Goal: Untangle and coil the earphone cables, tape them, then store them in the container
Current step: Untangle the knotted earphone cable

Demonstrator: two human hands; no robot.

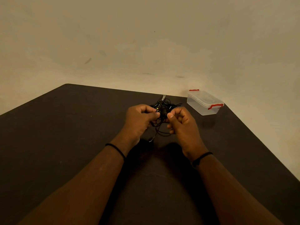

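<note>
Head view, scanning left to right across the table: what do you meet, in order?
left hand → tangled black earphone cables → right hand → clear container with red latches

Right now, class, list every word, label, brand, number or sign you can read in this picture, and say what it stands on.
None can be read.
Clear plastic container with red latches: no legible print; a faint raised shape on its lid is too blurred to tell.
Tangled black earphone cables: no readable marking.
Dark table and wall: no writing.
</note>
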